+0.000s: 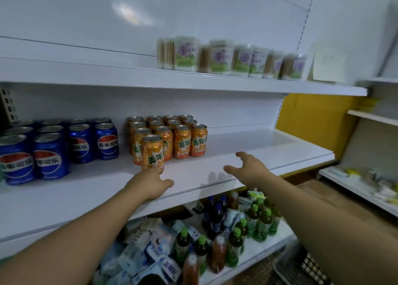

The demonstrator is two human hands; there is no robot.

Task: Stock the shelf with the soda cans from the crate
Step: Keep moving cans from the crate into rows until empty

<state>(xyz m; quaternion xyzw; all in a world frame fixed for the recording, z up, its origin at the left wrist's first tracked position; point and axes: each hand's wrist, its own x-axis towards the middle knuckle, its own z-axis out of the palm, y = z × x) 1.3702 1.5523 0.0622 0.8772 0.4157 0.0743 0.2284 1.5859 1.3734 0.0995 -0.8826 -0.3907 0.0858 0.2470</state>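
Writing is clearest on the blue soda cans (81, 144) at the left of the middle shelf (86, 190): a red, white and blue roundel with the white characters 百事可乐. They stand upright in rows running from the front edge back to the rear panel. Just to their right stands a block of orange soda cans (183, 142), also upright in rows, each with green characters of which 美年 can be read; the rest curves out of sight. One more orange can (152, 153) stands upright in front of the block's left column, nearer the shelf edge than the others. The left hand (150, 183) is relaxed and grasps nothing. Its fingertips are at the foot of this front can and its thumb points to the right; whether they touch the can cannot be told. The right hand (247, 168) is empty with its fingers spread, over the bare right part of the same shelf. On the upper shelf (107, 75) stands a row of clear packs of cotton swabs (226, 60) with a purple rose on a green label; their text is too blurred to read. The lower shelf (254, 252) holds green-capped bottles (234, 243) of dark drink, blue-capped dark bottles (215, 218), white-capped amber bottles (218, 252) and a heap of blue-and-white packets (137, 254).
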